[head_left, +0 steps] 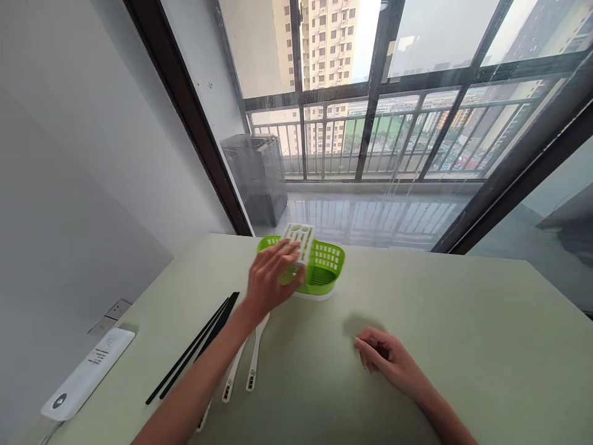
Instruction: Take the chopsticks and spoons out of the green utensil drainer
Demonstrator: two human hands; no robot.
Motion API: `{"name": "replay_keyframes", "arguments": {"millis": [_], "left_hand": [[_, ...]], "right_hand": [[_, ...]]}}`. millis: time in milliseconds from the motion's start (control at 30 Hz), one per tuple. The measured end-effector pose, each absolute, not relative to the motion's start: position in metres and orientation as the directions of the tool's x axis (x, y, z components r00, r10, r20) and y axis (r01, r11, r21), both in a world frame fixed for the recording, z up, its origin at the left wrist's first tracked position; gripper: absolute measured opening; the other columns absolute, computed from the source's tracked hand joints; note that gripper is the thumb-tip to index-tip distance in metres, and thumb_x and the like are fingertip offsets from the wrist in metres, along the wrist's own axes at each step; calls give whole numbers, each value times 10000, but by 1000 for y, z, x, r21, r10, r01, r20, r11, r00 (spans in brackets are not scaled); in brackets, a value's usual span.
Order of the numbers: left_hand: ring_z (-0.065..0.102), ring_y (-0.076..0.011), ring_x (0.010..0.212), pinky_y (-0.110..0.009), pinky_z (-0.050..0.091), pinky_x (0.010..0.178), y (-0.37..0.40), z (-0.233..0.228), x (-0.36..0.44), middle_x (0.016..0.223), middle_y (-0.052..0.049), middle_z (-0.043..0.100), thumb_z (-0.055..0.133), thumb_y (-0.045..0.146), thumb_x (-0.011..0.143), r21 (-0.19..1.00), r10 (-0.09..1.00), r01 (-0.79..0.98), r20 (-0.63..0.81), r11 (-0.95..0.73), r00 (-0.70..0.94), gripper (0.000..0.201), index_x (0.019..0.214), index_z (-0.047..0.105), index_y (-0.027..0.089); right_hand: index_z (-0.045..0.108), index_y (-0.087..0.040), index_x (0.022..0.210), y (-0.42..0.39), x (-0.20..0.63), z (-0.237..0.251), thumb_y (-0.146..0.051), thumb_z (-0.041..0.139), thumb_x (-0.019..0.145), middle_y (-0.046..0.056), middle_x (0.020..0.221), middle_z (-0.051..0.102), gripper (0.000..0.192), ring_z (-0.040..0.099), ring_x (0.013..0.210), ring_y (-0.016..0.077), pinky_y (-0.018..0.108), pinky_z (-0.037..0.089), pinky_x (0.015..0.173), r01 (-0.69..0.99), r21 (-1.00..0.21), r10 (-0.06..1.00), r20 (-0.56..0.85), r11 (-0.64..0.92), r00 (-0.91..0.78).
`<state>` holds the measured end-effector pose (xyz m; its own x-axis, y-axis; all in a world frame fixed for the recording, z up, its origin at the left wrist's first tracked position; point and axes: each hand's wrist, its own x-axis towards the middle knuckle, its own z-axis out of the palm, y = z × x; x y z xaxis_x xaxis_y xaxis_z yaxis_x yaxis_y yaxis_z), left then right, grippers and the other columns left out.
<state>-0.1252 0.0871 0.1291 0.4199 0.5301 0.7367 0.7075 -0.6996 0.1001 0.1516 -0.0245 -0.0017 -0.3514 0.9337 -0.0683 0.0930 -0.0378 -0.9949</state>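
Your left hand (271, 281) reaches fwd, fingers spread, resting on the green basket (324, 269) at its left side, touching the white slotted insert (301, 241) that stands in the basket's left part; basket's right compartment looks bare, though you can't see to the bottom; your right hand (386, 358) lies at 5 o'clock from the basket, well apart, fingers loosely curled on the table (463, 334), holding nothing; black chopsticks (194, 346) and white spoons (252, 364) at 7 o'clock, under your left forearm.

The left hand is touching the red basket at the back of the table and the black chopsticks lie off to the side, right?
Not quite: the basket is green, not red, as the head view shows. The rest holds: the left hand touches it at the back of the table, and the black chopsticks lie off to the side.
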Motion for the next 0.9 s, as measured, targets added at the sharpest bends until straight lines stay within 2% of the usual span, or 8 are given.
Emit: {"name": "replay_keyframes", "arguments": {"millis": [167,433,567,700,733,800,900], "left_hand": [[615,-258,1360,-468,496,1115,101,126,-183,1299,-90,756,681,221,905,172,573,758,761,-629,303,204,1105,641,229],[581,-262,1388,-470,448,1146,102,131,-237,1300,-108,744,637,310,934,249,664,835,727,-491,175,163,1070,613,223],[543,-282,1417,-506,410,1163,99,133,-246,1350,-111,716,613,296,963,191,660,865,725,-465,195,212,1160,607,216],[424,-339,1481,-582,306,1202,71,123,-223,1444,-147,625,632,252,945,112,567,911,810,-398,148,332,1270,584,205],[445,-342,1453,-581,314,1193,57,117,-212,1427,-153,619,627,244,940,123,547,908,827,-400,128,331,1265,582,206],[564,-302,1307,-510,415,1124,22,103,-184,1292,-128,661,626,224,926,157,588,851,783,-501,202,306,1229,588,222],[677,-206,1026,-336,539,918,-34,82,-142,1098,-67,703,596,169,926,300,723,707,545,-641,424,278,1194,606,241]], "right_hand": [[599,-210,819,-24,151,-1,-594,542,1011,-10,637,580,433,506,575,140,278,391,580,94,-995,931,-63,-31,-360],[590,-214,815,-24,152,0,-574,540,1016,-11,651,568,416,507,580,139,280,391,581,82,-996,931,-61,-33,-361],[590,-211,813,-25,153,0,-565,533,1023,-8,653,578,416,507,584,138,277,387,584,98,-995,930,-50,-15,-363],[583,-210,803,-25,152,-1,-566,530,1024,-10,643,573,422,498,575,136,277,376,576,115,-993,933,-53,-12,-356],[579,-211,799,-25,152,-2,-566,530,1024,-11,639,570,423,495,572,135,277,374,573,116,-993,933,-56,-15,-355],[575,-213,795,-25,152,-3,-566,533,1023,-12,634,566,422,492,569,136,277,371,568,115,-993,933,-62,-23,-355],[580,-214,797,-26,153,-5,-567,534,1021,-12,630,568,420,491,566,137,276,375,564,112,-993,933,-64,-26,-354]]}}
